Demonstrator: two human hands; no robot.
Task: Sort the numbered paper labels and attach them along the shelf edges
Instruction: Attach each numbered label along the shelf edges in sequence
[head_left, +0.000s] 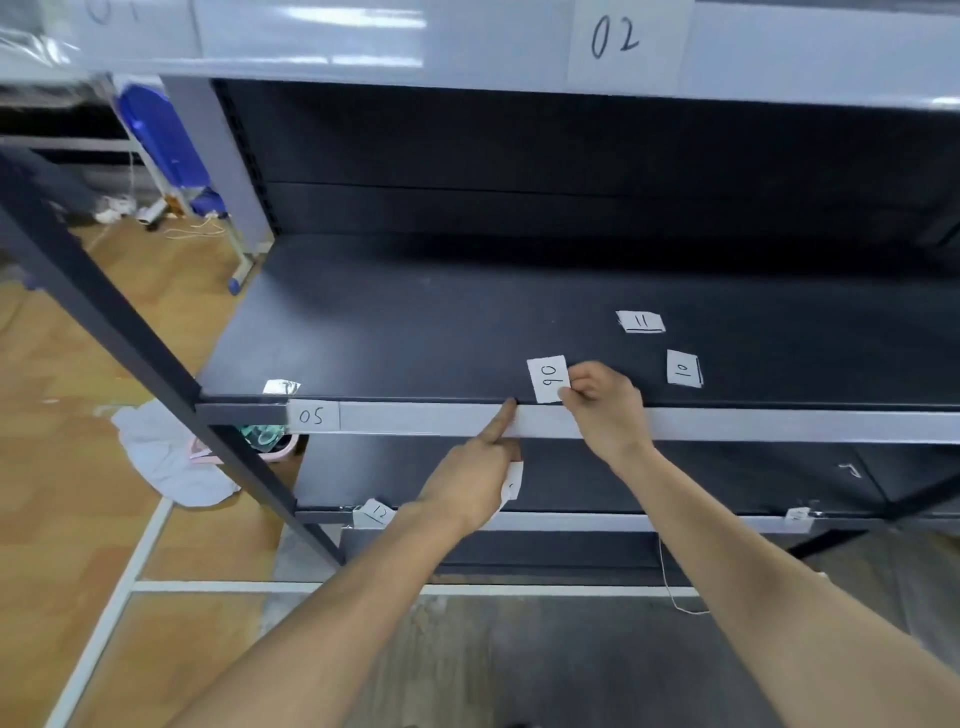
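Observation:
My right hand (605, 402) pinches the white paper label "06" (548, 378) at the front of the dark middle shelf, just above the grey shelf edge strip (727, 423). My left hand (475, 475) points its index finger up against that strip, left of the label, while its other fingers curl round another paper label (513, 480) whose number is hidden. Label "05" (311, 415) sits on the strip at the left end. Loose labels "11" (641, 322) and "10" (683, 368) lie on the shelf board. Label "02" (615, 36) is on the upper shelf edge, "12" (376, 513) on the lower one.
A dark slanted frame post (104, 306) runs down the left side. A white cloth (166, 457) lies on the wooden floor beside the rack. A crumpled bit of tape (280, 387) sits at the shelf's front left corner. A blue object (156, 135) stands behind.

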